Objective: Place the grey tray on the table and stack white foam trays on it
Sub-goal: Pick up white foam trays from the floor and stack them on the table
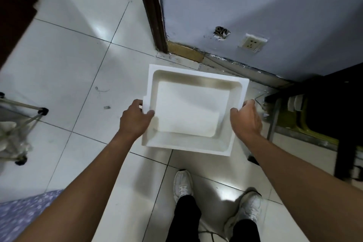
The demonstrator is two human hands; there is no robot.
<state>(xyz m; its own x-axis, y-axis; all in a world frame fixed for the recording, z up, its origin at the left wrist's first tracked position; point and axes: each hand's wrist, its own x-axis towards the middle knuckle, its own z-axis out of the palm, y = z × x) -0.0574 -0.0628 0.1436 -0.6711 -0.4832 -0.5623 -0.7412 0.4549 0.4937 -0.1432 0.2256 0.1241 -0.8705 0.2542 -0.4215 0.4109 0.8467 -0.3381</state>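
Floor [64,61]: glossy white tiles, dark joints. 2 white shoes stand on it, left shoe [182,184] and right shoe [247,210]. Wheeled rack [19,124] at left. Small scrap [106,107] and string [100,90] lie between.

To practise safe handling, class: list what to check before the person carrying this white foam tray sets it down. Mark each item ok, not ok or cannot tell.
1. Left hand grips the white foam tray at its left rim: ok.
2. Right hand grips its right rim: ok.
3. Tray open side up, nothing inside: ok.
4. Grey tray in view as the target: not ok, none visible.
5. Table top ready to receive it: cannot tell.
6. Tile floor ahead shows only small scraps: ok.
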